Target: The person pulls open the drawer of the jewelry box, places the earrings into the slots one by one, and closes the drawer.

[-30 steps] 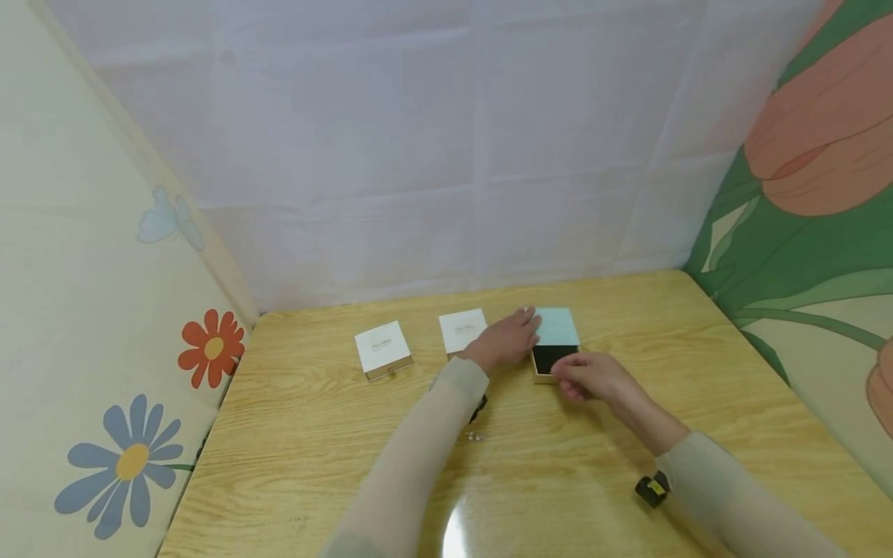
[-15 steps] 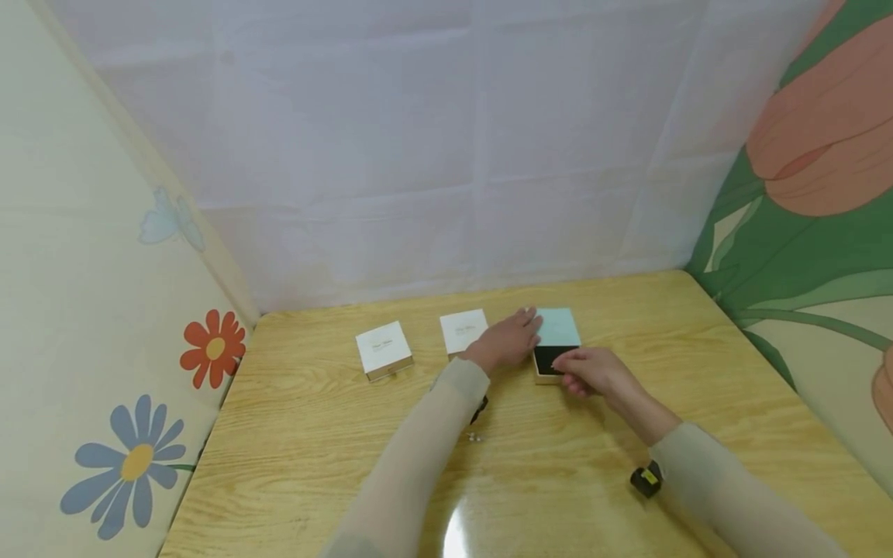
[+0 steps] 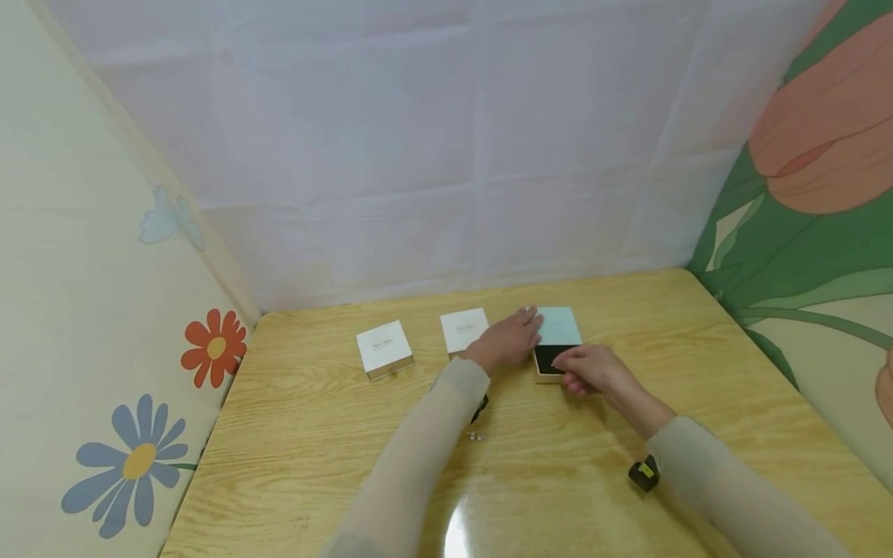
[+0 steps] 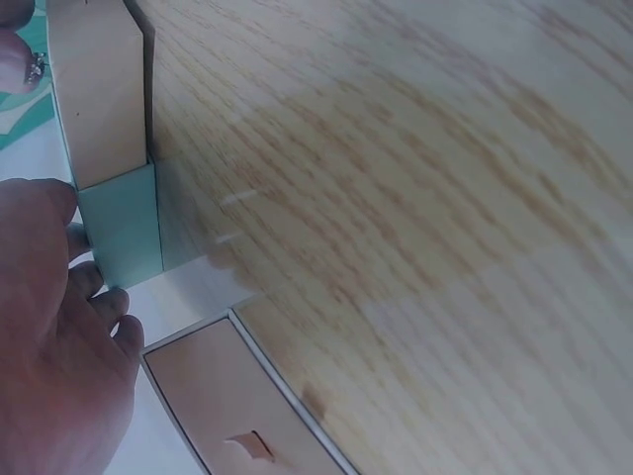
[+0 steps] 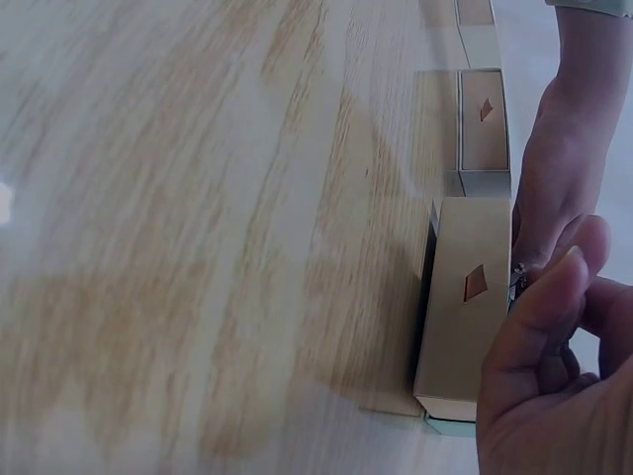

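A mint-green drawer box stands at the back right of the table, its tan drawer pulled out toward me and black inside. My left hand rests against the left part of its mint cover with spread fingers. Over the drawer, my right hand pinches a small sparkling piece of jewellery between thumb and fingertips, the other fingers curled. In the right wrist view, the jewellery shows beside the drawer's top edge, partly hidden by the thumb.
Two white drawer boxes stand to the left, one at the far left and one in the middle, partly behind my left wrist. Small shiny pieces lie on the wooden table beside my left sleeve. A white cloth hangs behind.
My right hand has shifted slightly up and in over the open drawer, still pinching the jewellery. My left hand stays in place on the box.
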`<state>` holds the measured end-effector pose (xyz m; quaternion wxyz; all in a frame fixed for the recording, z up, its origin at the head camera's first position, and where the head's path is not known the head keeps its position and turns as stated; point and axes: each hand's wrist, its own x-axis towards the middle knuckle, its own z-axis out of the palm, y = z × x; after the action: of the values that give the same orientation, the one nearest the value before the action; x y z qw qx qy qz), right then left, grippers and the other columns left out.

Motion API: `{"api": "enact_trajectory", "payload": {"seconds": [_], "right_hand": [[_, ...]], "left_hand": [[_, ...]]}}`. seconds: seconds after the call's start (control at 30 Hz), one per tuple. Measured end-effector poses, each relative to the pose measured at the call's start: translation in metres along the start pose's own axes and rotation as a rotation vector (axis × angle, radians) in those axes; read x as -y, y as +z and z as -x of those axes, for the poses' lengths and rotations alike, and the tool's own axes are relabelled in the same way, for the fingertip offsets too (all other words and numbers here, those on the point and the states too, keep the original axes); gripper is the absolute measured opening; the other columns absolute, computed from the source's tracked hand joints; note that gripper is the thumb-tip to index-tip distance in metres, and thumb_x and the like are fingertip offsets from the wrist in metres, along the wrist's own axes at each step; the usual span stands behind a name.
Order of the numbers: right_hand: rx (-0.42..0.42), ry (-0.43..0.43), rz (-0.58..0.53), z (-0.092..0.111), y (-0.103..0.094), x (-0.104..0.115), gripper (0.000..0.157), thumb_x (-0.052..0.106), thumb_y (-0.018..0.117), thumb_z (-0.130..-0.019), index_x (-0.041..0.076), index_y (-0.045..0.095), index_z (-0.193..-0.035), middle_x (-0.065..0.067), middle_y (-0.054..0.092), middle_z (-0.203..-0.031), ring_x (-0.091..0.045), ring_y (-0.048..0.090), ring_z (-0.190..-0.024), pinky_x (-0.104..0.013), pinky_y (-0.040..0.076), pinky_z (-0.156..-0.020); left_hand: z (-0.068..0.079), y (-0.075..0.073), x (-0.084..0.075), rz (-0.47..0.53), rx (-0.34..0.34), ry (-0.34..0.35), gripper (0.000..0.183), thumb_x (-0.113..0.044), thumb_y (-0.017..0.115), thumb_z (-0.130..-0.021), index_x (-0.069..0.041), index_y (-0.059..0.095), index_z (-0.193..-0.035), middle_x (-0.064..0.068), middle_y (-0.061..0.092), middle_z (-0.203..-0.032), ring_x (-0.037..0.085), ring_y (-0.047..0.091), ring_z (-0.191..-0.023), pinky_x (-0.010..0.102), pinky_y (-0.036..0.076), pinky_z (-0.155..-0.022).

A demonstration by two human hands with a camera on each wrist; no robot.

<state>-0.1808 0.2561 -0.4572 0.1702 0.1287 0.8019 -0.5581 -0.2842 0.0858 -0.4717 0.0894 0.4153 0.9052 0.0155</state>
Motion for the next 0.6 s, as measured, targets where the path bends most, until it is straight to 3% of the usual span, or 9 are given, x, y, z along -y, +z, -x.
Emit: {"api": "enact_trajectory", "payload": {"seconds": [0.6], "right_hand": [[0.021, 0.028, 0.025, -0.0083, -0.002, -0.0039, 0.034, 0.017, 0.059, -0.101, -0.009, 0.063, -0.122, 0.004, 0.065, -0.06, -0.004, 0.058, -0.049, -0.02, 0.052, -0.048]], "left_hand": [[-0.0007, 0.002, 0.0014, -0.005, -0.006, 0.008, 0.055, -0.034, 0.024, -0.112, -0.012, 0.017, -0.161, 0.008, 0.012, -0.17, 0.022, 0.012, -0.157, 0.034, 0.018, -0.128]]}}
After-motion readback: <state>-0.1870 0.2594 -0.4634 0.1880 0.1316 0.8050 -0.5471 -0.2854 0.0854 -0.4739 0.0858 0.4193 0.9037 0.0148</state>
